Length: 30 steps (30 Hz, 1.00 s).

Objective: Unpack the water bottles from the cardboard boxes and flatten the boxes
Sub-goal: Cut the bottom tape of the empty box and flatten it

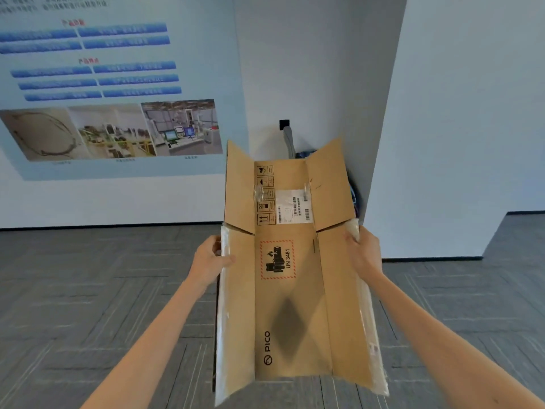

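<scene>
I see one box (pixel 292 305) in the middle of the frame, opened out and held up above the floor (pixel 88 290). Two hands hold it. The left hand (pixel 212 256) grips its left edge and the right hand (pixel 363 252) grips its right edge. One poster (pixel 97 84) hangs at the upper left.

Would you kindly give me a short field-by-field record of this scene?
held item: cardboard box, opened out, side panels angled up
left hand: grips the box's left edge
right hand: grips the box's right edge
markings: PICO logo, UN 3481 label, shipping label
surroundings: grey carpet, wall poster
</scene>
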Tool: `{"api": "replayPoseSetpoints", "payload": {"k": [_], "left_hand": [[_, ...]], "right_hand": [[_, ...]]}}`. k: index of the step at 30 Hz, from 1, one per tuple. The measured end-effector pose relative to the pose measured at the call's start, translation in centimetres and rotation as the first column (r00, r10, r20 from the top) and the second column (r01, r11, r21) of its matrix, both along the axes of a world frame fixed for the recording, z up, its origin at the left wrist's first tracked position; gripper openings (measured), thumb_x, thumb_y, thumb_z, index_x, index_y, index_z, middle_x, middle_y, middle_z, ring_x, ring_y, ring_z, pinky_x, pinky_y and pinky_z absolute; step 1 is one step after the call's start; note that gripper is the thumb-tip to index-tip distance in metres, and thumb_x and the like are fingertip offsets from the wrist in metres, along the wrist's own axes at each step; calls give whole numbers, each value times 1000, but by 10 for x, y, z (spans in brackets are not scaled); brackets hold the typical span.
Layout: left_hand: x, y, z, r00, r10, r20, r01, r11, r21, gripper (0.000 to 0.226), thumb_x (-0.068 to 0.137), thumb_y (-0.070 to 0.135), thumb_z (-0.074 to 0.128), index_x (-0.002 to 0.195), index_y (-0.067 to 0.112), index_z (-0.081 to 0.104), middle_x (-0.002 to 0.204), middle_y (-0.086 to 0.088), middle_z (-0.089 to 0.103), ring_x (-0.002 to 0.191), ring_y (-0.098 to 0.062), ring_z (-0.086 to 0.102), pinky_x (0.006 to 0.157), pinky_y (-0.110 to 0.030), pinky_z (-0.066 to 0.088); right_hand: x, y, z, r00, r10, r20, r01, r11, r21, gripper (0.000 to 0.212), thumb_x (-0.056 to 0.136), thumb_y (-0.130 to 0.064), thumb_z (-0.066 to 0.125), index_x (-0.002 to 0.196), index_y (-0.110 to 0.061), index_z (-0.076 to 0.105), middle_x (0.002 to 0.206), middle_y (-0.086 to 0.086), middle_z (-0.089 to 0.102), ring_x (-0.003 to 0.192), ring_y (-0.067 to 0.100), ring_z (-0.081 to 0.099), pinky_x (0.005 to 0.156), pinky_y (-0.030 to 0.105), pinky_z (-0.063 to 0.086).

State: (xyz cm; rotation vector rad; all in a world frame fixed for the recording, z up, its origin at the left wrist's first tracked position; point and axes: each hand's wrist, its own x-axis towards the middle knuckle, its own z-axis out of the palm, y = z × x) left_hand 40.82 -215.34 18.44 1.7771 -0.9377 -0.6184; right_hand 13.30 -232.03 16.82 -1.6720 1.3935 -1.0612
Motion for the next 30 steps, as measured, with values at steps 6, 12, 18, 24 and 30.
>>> {"api": "replayPoseSetpoints", "payload": {"k": [6,12,18,24,30], "left_hand": [[63,-120,-53,998,13,-59,-7,996,93,33,82,-7,67,106,14,57,106,-5,65,103,-20,60,76,-25,49],[132,-222,-106,997,-12,-77,25,983,181,36,87,-4,65,117,15,58,109,0,67,106,-19,63,77,-23,49],[209,-338,-190,991,-121,-56,132,950,283,40,89,8,65,122,28,53,116,6,63,114,-20,59,100,-45,47],[255,-419,-326,993,-85,-86,113,902,417,51,93,10,62,138,24,44,126,4,59,118,-18,55,102,-43,44],[287,-485,-513,996,-61,-69,87,870,485,24,89,10,65,107,15,50,95,-1,49,86,-15,46,75,-32,36]], "right_hand": [[67,-131,-55,987,8,-161,2,998,62,21,99,-29,49,90,-10,54,80,4,60,72,24,58,64,36,48],[123,-236,-105,947,20,-321,13,995,100,19,98,-30,50,89,-13,54,81,6,62,76,28,62,72,41,52],[179,-334,-188,930,-8,-368,80,980,181,22,98,-35,51,94,-14,56,85,6,65,76,23,63,70,39,53],[219,-415,-314,907,50,-417,94,944,317,30,98,-39,50,108,-12,56,94,4,65,83,25,63,71,38,51],[229,-487,-495,897,41,-440,158,900,406,36,97,-39,53,120,-10,54,108,10,65,93,31,62,73,39,49]]}}
